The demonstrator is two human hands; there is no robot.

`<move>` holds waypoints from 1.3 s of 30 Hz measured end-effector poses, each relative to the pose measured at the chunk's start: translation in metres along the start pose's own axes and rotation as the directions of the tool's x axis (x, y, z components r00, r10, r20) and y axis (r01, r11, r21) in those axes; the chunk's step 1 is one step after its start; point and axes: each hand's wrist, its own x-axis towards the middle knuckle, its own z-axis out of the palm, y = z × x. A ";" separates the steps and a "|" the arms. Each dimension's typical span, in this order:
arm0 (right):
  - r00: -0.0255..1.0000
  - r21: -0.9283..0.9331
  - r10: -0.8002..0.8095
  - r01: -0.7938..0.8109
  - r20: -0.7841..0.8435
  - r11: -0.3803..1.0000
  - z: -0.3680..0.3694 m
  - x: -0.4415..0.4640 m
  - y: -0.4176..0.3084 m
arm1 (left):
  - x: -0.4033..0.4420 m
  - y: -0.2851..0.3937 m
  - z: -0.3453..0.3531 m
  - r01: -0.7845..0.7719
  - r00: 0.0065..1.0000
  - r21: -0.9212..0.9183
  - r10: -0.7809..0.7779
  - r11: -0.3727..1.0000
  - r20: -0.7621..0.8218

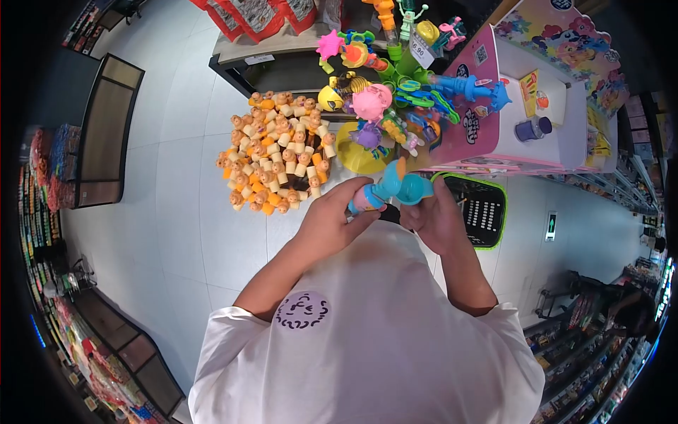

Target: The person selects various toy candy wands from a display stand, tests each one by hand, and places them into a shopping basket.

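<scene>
My left hand (335, 220) is closed around a small toy (366, 199) with a pink and blue body and a light-blue top that carries an orange tip. In front of my chest, my right hand (436, 215) grips a teal cup-shaped piece (414, 189) by its right side, its hollow facing up. The cup-shaped piece touches the toy's top or sits right beside it; whether the two are joined, I cannot tell. My palms hide the lower part of the toy.
Ahead stands a rack of colourful novelty toys (402, 88) with a price tag. A heap of small figure-headed toys (275, 155) is at the left. A pink display box (480, 113) and a black basket with a green rim (503, 212) are on the right. Shelves line both sides.
</scene>
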 end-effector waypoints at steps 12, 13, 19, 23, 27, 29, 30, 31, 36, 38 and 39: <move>0.997 -0.142 -0.072 0.074 0.020 0.987 0.006 0.011 0.015 | -0.010 0.002 -0.003 0.223 0.974 -0.201 -0.213 0.954 0.072; 0.997 -0.143 -0.073 0.074 0.018 0.987 0.006 0.012 0.016 | -0.009 0.004 -0.005 0.304 0.951 -0.098 -0.295 0.948 0.097; 0.993 -0.170 -0.114 0.115 0.015 0.979 0.007 0.013 0.014 | -0.007 -0.010 0.002 0.241 0.971 -0.027 -0.241 0.970 0.006; 0.990 -0.216 -0.138 0.140 0.025 0.966 0.005 0.015 0.013 | -0.005 -0.013 0.002 0.215 0.977 -0.015 -0.215 0.976 0.006; 0.986 -0.255 -0.163 0.163 0.021 0.953 0.005 0.015 0.013 | -0.006 -0.015 0.004 0.191 0.981 0.005 -0.192 0.981 0.004; 0.987 -0.248 -0.159 0.160 0.023 0.955 0.003 0.014 0.012 | -0.005 -0.013 0.003 0.189 0.982 0.025 -0.189 0.982 0.007; 0.988 -0.242 -0.155 0.157 0.027 0.958 0.002 0.014 0.013 | -0.005 -0.012 0.003 0.229 0.973 0.010 -0.229 0.973 0.029; 0.987 -0.242 -0.156 0.158 0.026 0.957 0.002 0.014 0.013 | -0.004 -0.011 0.003 0.269 0.962 -0.006 -0.268 0.963 0.053; 0.989 -0.258 -0.145 0.144 0.019 0.955 0.005 0.010 0.010 | -0.005 -0.023 0.008 0.080 0.996 0.021 -0.080 0.997 -0.039; 0.988 -0.277 -0.149 0.154 0.037 0.949 0.005 0.009 0.009 | -0.006 -0.024 0.010 0.082 0.996 0.017 -0.082 0.996 -0.048; 0.987 -0.296 -0.152 0.162 0.056 0.941 0.004 0.009 0.009 | -0.007 -0.025 0.010 0.071 0.996 0.014 -0.070 0.997 -0.056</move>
